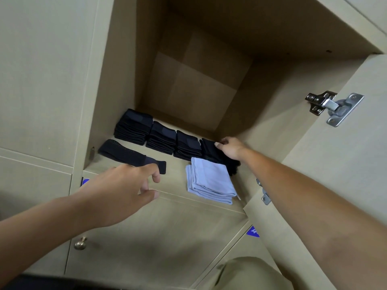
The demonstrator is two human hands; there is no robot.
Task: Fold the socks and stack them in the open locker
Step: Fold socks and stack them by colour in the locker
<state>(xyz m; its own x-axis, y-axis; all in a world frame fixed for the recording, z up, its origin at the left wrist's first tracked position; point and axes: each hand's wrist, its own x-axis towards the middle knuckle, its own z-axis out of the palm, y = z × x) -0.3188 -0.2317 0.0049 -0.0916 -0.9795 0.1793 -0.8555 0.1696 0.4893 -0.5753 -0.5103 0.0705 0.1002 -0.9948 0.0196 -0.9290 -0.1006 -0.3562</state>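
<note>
Left hand (123, 185) nearest, fingers loosely spread over locker shelf (173, 183) edge by flat black sock (132, 155); right hand (231, 148) gripping rightmost of four black stacks (211, 151), blue stack (211, 180) just nearer.

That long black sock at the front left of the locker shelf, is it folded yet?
Not folded. The long black sock lies stretched flat at full length, unlike the folded black stacks behind it.

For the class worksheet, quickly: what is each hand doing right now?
Left hand: open, holding nothing, near the flat sock.
Right hand: grips the rightmost dark stack.
</note>
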